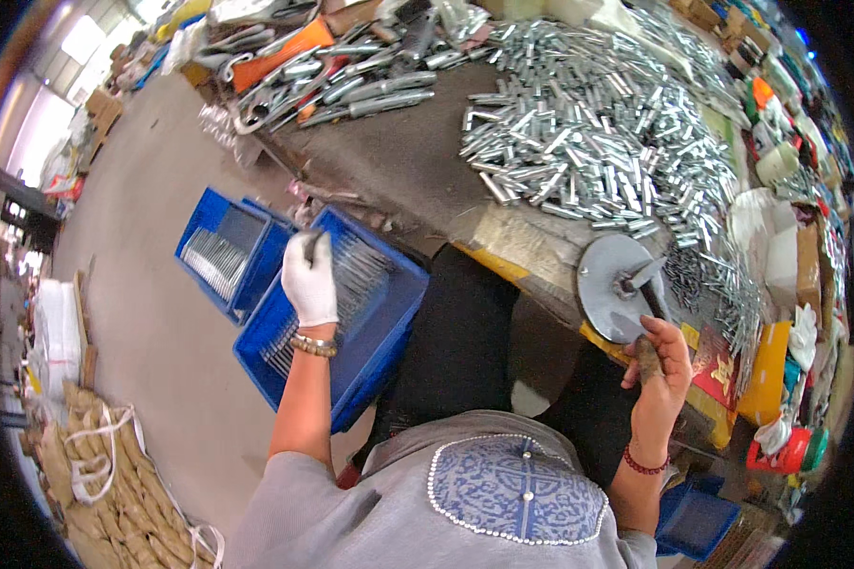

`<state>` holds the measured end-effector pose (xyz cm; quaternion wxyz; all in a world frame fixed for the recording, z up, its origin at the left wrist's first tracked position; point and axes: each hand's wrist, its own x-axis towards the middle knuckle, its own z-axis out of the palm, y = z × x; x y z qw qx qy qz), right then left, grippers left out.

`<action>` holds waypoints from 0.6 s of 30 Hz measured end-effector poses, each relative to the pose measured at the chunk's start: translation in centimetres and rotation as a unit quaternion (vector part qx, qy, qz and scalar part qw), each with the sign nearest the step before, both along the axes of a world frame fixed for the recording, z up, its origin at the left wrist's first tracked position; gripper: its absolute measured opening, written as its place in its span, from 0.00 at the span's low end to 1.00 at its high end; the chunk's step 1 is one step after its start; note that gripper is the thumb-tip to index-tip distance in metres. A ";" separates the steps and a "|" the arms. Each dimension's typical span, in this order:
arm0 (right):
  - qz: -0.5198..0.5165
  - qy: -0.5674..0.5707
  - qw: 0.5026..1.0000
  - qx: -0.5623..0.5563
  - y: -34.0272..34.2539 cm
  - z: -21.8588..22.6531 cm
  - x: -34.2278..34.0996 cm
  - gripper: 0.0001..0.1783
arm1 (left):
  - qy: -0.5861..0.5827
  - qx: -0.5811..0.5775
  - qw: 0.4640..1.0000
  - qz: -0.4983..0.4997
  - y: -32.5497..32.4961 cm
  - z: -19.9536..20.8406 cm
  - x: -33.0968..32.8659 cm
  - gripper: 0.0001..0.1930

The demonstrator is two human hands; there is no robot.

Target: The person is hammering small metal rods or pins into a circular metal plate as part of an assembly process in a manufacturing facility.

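Note:
My left hand [309, 280], in a white glove with a dark patch at the fingers, hangs over the edge of a blue bin [380, 365]. Rows of slim metal rods [356, 275] lie in that bin; the hand covers part of them. Blur hides whether the glove's fingers hold anything. At the right, my bare right hand [662, 360] is beside the lower rim of a round grey metal disc [609, 289] with a raised hub and a lever-like piece. Its fingers are curled in toward the thumb, around something I cannot make out.
A large heap of short shiny metal pins [588, 123] covers the workbench [389, 152]. Wrenches and other long metal tools [351, 85] lie at its far left. A second blue bin [220, 248] with rods stands beyond the first. Woven sacks [114, 484] lie on the floor at left.

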<state>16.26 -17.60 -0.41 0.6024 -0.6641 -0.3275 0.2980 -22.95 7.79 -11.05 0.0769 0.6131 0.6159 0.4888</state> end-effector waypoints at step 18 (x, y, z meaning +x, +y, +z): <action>0.045 -0.047 0.998 0.004 -0.3 -0.3 -0.2 0.15 | 0.170 -0.062 0.945 -0.271 1.5 10.7 18.9 0.23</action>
